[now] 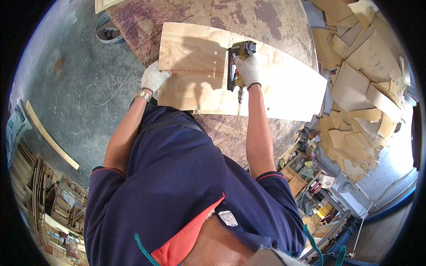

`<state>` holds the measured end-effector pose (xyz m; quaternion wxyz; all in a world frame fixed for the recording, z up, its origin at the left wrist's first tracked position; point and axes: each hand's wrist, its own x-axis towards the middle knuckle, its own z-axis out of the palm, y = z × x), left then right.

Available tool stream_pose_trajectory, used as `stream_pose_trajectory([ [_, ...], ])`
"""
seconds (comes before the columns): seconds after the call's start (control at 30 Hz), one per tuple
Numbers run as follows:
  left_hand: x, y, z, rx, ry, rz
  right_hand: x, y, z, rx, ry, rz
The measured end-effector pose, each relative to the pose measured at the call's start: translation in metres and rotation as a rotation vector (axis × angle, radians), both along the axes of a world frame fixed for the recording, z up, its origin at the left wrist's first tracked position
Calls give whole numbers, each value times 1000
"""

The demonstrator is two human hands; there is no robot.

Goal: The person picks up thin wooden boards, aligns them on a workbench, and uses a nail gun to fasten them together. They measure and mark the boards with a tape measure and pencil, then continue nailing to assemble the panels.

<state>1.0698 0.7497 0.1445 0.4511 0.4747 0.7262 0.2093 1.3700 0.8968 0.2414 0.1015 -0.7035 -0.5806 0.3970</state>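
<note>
A pale plywood board lies across the worn table in front of me, with a seam or step near its middle. My left hand, in a white knit glove, grips the board's left edge, thumb on the top face. My right hand, gloved too, is closed round the handle of a black and olive air nail gun. The gun is over the board's middle; whether its nose touches the wood I cannot tell. An air hose fitting hangs from the handle's near end.
Thin board offcuts are heaped to the right. A cluttered shelf stands near right. On the concrete floor at left are a round bucket, a long wood strip and a thin looped cord. Stacked wood sits near left.
</note>
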Motion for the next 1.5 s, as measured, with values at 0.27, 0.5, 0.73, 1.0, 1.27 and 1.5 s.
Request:
stream_pose_trajectory([
  [0.27, 1, -3, 4, 49, 27, 14, -1, -24, 15, -93, -9, -55],
  [0.5, -1, -1, -7, -62, -58, 48, 4, -42, 14, -133, -57, -91],
  [0.73, -1, -3, -10, 11, -32, 33, 16, -62, 12, -107, 0, -48],
  [1.0, -2, -1, -5, 11, -41, 44, 23, -84, 10, -244, -68, -102],
  [1.27, 0, -1, 5, -97, -173, 130, 36, -115, -9, 8, -52, -49],
  [1.5, -2, -1, -9, -20, -177, 114, 41, -133, -10, -39, -52, -60],
])
